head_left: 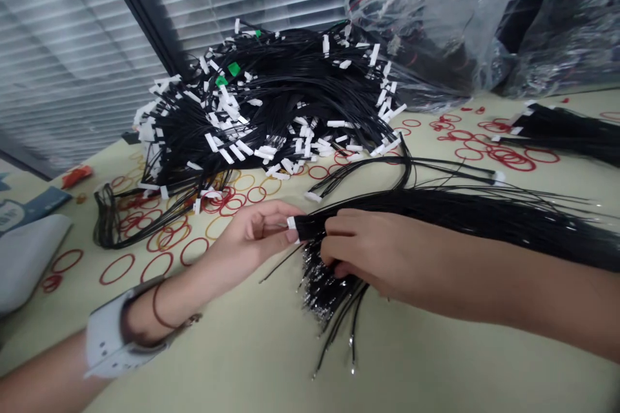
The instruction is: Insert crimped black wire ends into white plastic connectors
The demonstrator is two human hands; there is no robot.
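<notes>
My left hand (256,233) pinches a small white connector (291,224) at the end of a long bundle of black wires (436,216). My right hand (361,245) grips the same bundle just beside that connector, its fingers curled around the wires. Below my right hand, bare silvery wire tips (322,290) fan out toward me. A white wrist strap (113,335) circles my left wrist. Behind my hands lies a large heap of black wires (261,103) with many white connectors and several green tags.
Red and orange rubber bands (504,155) lie scattered over the pale mat-covered table (436,361). Another black wire bundle (562,132) lies at the right. Clear plastic bags (426,13) of wires stand behind, against window blinds (72,45). A grey cushion (29,264) sits at the left.
</notes>
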